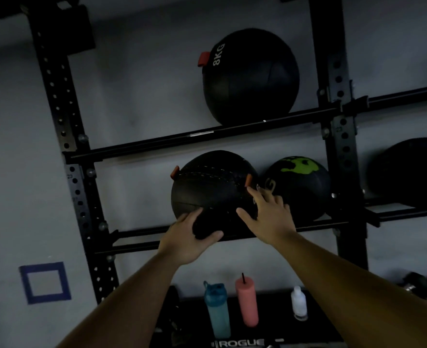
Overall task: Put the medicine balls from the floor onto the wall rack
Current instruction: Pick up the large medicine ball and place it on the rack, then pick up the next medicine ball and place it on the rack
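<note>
A black medicine ball (207, 187) with orange tabs rests at the lower rail of the black wall rack (182, 141). My left hand (189, 239) cups it from below, thumb and fingers spread on its underside. My right hand (267, 217) presses flat on its right side, fingers apart. To its right on the same rail sits a black ball with a green mark (300, 187). An 8KG black ball (252, 76) sits on the upper rail. Another dark ball (408, 172) lies in the bay at far right.
Below the rack stand a blue shaker bottle (217, 310), a pink bottle (247, 302) and a small white bottle (299, 303) on a dark surface. A blue tape square (22, 282) marks the grey wall at lower left. Rack uprights (338, 121) flank the bay.
</note>
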`<state>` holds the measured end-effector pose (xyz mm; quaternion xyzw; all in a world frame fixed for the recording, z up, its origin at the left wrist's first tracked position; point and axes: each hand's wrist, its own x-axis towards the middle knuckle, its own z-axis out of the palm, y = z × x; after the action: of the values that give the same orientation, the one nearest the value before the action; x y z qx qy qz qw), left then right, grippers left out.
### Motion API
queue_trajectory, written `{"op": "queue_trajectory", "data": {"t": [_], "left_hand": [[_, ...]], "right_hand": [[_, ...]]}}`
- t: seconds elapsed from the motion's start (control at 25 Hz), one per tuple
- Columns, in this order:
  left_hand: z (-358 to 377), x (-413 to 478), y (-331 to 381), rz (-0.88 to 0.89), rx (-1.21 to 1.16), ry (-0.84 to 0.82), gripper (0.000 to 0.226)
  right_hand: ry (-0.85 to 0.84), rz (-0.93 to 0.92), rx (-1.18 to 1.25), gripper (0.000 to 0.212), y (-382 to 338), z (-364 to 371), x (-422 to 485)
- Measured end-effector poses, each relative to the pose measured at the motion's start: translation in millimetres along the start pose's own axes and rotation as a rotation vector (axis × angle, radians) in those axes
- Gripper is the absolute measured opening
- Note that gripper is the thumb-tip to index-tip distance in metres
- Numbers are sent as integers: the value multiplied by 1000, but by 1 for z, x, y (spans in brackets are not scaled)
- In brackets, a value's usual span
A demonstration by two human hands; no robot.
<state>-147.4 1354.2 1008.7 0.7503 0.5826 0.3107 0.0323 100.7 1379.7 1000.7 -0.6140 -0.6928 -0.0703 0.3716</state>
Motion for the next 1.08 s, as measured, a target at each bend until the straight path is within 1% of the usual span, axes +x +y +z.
{"op": "queue_trajectory", "data": {"t": [0.16,0.24,0.4,0.56,0.8,0.92,1.0,1.08], "left_hand": [[-35,-62,10,68,5,6,106],[-54,-98,4,73,-11,16,103],[-78,-175,-28,2,-136,-25,96],[-76,-246,-41,-53,-160,-89,85],[-68,-322,-8,1,-223,-184,80],[-59,-358,14,7,-248,-217,75],[-48,-383,37,3,-257,-245,79],[-29,-413,75,13,-269,-285,85]], "right_hand": [[17,38,-48,79,-38,-27,-69],[23,75,-57,77,-64,-39,-103],[-5,155,1,67,-116,-53,-185],[-85,261,25,65,-142,-69,-267],[-121,388,-2,64,-124,-103,-362],[-124,415,16,64,-107,-115,-401],[-127,426,40,64,-95,-126,-429],[-130,446,46,64,-73,-149,-466]]}}
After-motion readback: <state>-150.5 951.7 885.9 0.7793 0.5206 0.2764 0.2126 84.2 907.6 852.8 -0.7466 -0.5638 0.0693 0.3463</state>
